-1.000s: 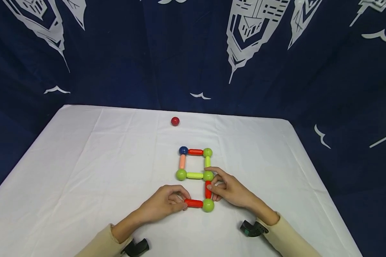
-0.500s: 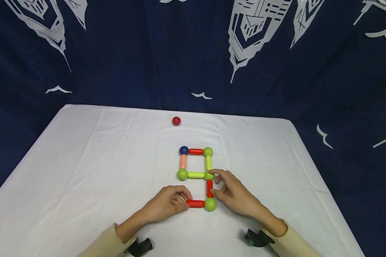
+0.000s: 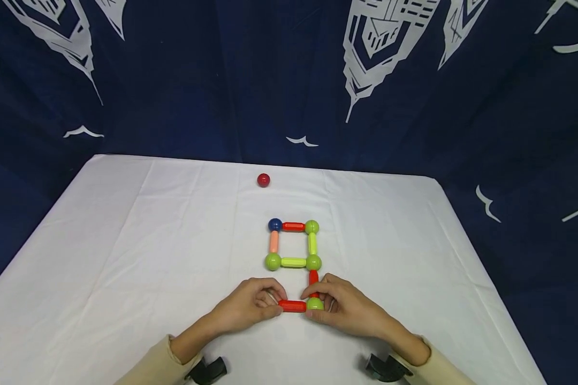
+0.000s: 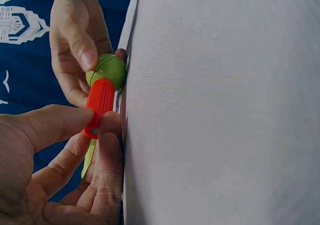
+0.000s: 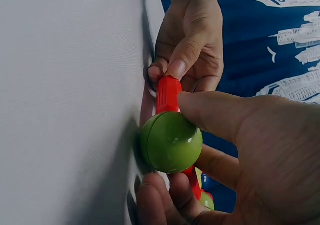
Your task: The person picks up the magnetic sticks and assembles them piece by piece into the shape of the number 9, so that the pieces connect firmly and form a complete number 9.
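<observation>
My left hand pinches the free end of a red rod between thumb and fingers. The rod's other end meets a green ball. My right hand grips this ball, thumb beside the joint and fingers curled round the far side, as the right wrist view shows. From the ball a second red rod runs up to another green ball, a corner of a square of rods and balls. A lime rod forms that square's near side, and a blue ball its far left corner.
A loose red ball lies near the far edge of the white-covered table. Behind the table hangs a dark blue curtain with white prints. Black devices are worn at both wrists.
My right hand has moved from the upright red rod and upper green ball down to the lower green ball. The left hand keeps its pinch on the red rod, almost still.
</observation>
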The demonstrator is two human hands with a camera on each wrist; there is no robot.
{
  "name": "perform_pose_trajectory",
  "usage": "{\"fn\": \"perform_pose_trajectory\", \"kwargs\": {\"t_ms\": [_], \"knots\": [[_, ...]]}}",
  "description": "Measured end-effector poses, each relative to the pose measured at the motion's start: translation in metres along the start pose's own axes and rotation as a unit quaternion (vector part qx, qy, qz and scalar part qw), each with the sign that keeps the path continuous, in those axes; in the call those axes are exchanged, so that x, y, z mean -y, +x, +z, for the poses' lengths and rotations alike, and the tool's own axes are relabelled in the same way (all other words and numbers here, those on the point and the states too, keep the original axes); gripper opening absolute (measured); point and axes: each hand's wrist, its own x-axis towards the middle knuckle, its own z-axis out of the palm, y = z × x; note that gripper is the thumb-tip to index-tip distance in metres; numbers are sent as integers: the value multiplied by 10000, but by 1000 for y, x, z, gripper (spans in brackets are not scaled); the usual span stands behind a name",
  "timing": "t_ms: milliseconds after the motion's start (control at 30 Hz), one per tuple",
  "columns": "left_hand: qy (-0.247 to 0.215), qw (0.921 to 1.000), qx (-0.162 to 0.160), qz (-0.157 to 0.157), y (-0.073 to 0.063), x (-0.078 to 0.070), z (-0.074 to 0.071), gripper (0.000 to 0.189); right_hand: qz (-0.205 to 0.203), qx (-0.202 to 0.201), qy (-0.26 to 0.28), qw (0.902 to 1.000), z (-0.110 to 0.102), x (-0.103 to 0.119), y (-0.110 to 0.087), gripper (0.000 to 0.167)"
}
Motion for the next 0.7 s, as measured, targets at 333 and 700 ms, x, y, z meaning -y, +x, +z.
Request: {"fn": "perform_pose_trajectory", "kwargs": {"t_ms": [333, 700], "knots": [[222, 9995, 210, -31, -1, -7, -13, 25, -209, 153, 171, 9995, -1, -8, 3, 20], [1615, 9790, -1241, 132, 35, -29, -84, 26, -226, 245, 282, 9990, -3, -12, 3, 20]]}}
